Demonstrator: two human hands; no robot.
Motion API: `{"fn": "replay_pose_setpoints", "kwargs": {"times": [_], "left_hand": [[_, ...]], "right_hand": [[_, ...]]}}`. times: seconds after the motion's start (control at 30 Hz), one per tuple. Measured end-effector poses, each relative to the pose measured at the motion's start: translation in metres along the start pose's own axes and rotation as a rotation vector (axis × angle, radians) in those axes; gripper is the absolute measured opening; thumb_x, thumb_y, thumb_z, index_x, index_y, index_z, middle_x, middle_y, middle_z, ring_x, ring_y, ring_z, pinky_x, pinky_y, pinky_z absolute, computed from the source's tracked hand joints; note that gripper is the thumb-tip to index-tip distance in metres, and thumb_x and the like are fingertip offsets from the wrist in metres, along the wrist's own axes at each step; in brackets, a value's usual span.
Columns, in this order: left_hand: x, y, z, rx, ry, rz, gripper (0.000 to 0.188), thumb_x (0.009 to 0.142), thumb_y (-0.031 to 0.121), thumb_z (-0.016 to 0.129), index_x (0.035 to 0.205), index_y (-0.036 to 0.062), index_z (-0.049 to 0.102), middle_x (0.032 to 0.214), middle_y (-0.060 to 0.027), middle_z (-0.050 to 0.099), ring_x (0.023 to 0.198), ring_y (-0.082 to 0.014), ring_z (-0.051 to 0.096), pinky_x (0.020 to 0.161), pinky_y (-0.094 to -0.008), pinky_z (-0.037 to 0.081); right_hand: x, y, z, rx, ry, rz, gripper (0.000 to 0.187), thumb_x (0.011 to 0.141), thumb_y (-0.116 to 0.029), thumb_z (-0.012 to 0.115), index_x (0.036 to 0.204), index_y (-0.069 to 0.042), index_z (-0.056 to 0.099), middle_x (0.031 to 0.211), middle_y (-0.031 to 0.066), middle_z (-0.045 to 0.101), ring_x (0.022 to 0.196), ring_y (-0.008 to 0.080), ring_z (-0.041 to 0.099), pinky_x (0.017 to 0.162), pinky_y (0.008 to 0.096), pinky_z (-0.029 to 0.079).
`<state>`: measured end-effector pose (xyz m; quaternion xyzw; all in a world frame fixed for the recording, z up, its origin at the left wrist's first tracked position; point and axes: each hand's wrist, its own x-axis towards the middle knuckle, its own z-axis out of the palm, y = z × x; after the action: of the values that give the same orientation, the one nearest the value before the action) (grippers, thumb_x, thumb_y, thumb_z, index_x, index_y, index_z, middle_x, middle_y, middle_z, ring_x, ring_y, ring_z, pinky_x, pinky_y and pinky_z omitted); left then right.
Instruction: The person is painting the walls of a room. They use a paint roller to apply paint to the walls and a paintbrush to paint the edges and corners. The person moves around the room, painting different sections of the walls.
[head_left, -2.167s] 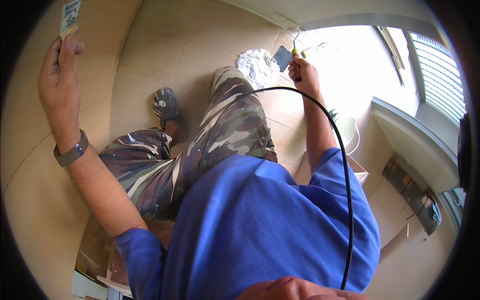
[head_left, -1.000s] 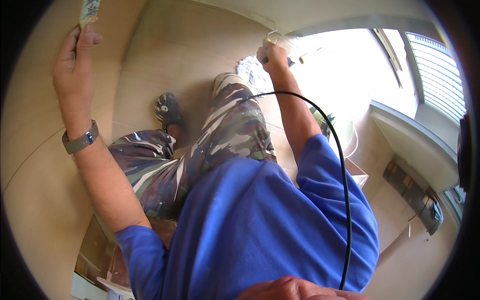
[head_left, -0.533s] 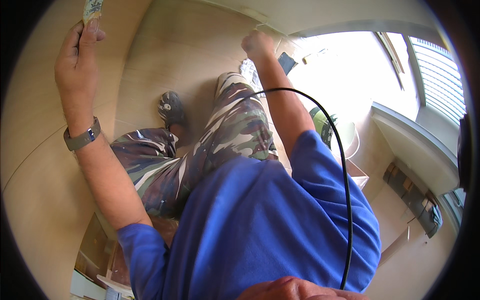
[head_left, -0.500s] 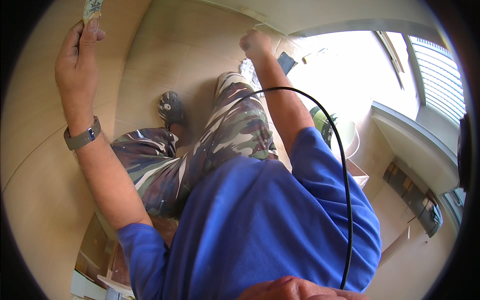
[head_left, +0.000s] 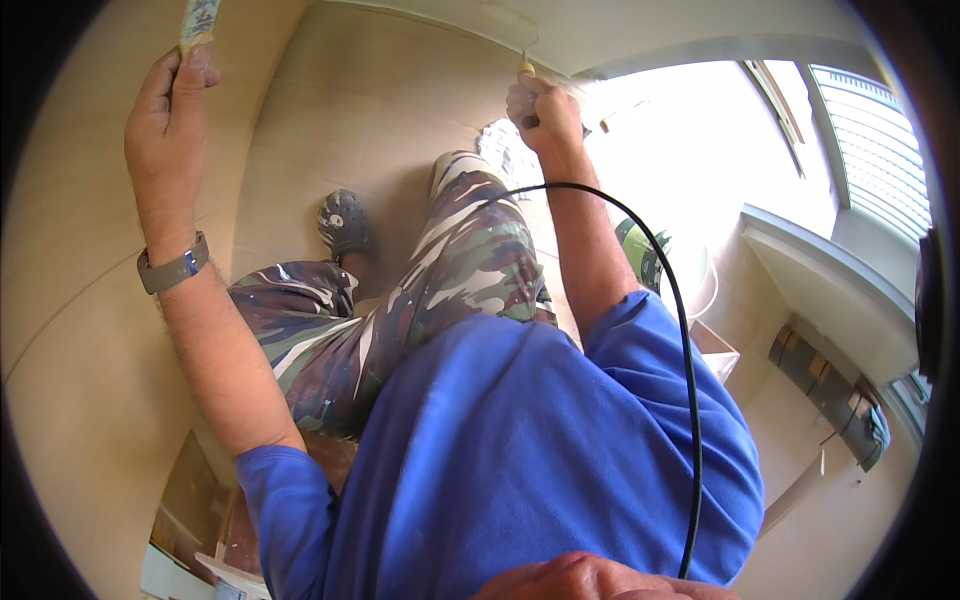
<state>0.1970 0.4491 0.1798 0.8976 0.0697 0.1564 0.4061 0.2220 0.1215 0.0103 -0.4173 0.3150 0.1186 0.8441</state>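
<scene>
My left hand [head_left: 168,110], raised at the upper left near the beige wall, pinches a flat, whitish, paint-smeared strip [head_left: 201,22] with dark marks. Its upper end runs out of view, so its kind is unclear. Farther right, my right hand [head_left: 545,112] is wrapped round the yellow handle [head_left: 526,69] of a small paint roller. From that handle a thin bent wire leads up to the pale roller head [head_left: 510,17], which lies against the whitish wall surface and is hard to make out. I wear a grey wristband [head_left: 172,265] on the left wrist.
A black cable [head_left: 672,275] arcs over my right arm. A white cloth [head_left: 507,146] lies on the tiled floor beside my knee. Right of my arm stands a green and white bucket [head_left: 690,275]. A bright opening and a slatted shutter [head_left: 870,140] are at the right.
My right hand has moved right and slightly down, turning so the yellow handle shows. My left hand has shifted slightly right and down with the strip.
</scene>
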Motion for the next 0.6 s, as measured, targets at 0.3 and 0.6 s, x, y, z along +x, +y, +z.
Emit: {"fn": "replay_pose_setpoints", "kwargs": {"times": [0.3, 0.6], "left_hand": [[0.003, 0.009, 0.008, -0.011, -0.036, 0.069, 0.034, 0.091, 0.035, 0.053, 0.101, 0.0028, 0.062, 0.078, 0.0013, 0.059, 0.076, -0.0071, 0.05, 0.071, -0.021, 0.04], [0.004, 0.019, 0.014, -0.031, -0.057, 0.07, 0.034, 0.091, 0.034, 0.053, 0.1, 0.0026, 0.061, 0.079, 0.0007, 0.06, 0.078, -0.008, 0.052, 0.074, -0.0214, 0.041]], "right_hand": [[-0.065, -0.023, -0.074, -0.182, 0.201, -0.111, 0.012, 0.085, -0.009, 0.051, 0.089, 0.002, 0.052, 0.065, 0.0052, 0.048, 0.052, 0.0141, 0.047, 0.043, 0.0253, 0.038], [-0.013, -0.043, -0.111, -0.202, 0.163, -0.06, 0.011, 0.086, -0.006, 0.051, 0.087, 0.005, 0.052, 0.07, 0.0094, 0.051, 0.054, 0.0135, 0.047, 0.047, 0.0229, 0.039]]}}
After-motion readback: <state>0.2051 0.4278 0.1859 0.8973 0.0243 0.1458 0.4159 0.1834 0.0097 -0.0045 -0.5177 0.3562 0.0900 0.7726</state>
